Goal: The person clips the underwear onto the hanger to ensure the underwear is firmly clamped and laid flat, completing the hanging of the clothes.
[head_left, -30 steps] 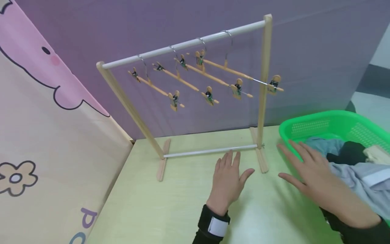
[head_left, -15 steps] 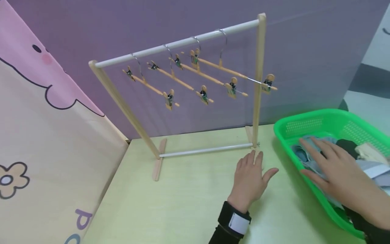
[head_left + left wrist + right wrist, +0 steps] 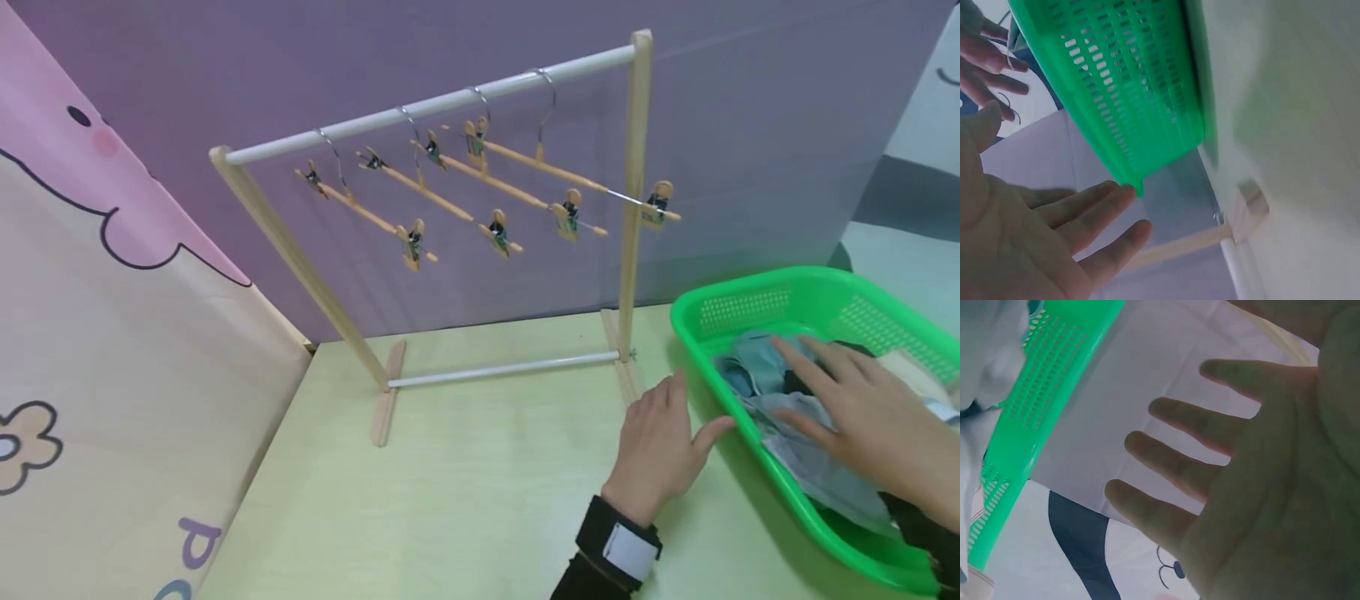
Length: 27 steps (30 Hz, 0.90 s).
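A green plastic basket [image 3: 780, 492] stands at the right of the table, holding several folded or crumpled clothes. Over these clothes [image 3: 806, 417], blue-grey, dark and cream, hovers my right hand [image 3: 870, 417], its fingers spread and holding nothing. In the right wrist view the palm [image 3: 1260, 487] shows bare beside the basket. My left hand [image 3: 660, 450] is just left of the basket's near-left rim, fingers straight, thumb out toward the rim. The left wrist view shows its palm [image 3: 1016, 237] bare, with fingertips overlapping the basket's corner.
A wooden rack [image 3: 633, 208] with a white top rail [image 3: 435, 104] stands at the back of the table [image 3: 480, 500]. Several clip hangers [image 3: 442, 200] hang from it. Behind is a purple backdrop [image 3: 375, 50]; a printed panel [image 3: 135, 358] is at left.
Both hands have moved right; my right hand now lies over the clothes inside the basket, and my left has come from before the rack to the basket's side. The head view has shifted slightly right.
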Each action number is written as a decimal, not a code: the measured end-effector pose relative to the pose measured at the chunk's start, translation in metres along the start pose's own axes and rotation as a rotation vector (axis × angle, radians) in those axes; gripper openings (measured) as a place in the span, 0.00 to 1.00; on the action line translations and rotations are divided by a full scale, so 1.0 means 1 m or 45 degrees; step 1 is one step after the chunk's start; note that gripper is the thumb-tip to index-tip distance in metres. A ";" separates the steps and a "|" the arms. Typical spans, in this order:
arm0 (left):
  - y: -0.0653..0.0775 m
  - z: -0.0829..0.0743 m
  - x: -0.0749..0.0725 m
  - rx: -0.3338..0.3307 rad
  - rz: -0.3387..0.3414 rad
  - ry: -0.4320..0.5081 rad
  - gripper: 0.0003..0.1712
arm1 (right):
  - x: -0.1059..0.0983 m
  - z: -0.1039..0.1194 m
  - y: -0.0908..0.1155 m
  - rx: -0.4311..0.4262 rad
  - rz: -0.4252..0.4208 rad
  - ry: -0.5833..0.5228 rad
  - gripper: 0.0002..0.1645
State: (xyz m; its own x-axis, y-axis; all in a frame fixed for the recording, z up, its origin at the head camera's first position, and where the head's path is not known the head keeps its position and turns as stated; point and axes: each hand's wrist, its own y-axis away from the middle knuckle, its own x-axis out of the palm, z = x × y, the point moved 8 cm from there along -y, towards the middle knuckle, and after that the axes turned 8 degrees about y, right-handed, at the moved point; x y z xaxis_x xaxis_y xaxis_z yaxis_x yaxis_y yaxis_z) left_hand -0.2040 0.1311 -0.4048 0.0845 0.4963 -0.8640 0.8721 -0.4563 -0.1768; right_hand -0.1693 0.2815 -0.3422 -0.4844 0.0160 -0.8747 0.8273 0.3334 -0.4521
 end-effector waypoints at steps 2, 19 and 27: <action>-0.001 -0.001 0.001 -0.014 0.003 0.079 0.48 | 0.007 -0.004 0.001 0.004 0.036 0.002 0.54; 0.007 -0.015 0.042 -0.135 0.241 0.717 0.48 | 0.075 -0.023 0.011 0.059 0.618 -0.121 0.32; 0.003 -0.018 0.045 -0.091 0.225 0.983 0.48 | 0.089 -0.026 0.012 0.088 0.870 -0.215 0.23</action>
State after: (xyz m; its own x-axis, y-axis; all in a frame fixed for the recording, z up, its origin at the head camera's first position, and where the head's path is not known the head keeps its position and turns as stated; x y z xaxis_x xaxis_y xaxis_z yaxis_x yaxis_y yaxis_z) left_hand -0.1889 0.1655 -0.4359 0.5120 0.8046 -0.3009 0.8412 -0.5405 -0.0139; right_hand -0.2094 0.3119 -0.4207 0.1956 0.0520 -0.9793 0.9494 0.2403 0.2024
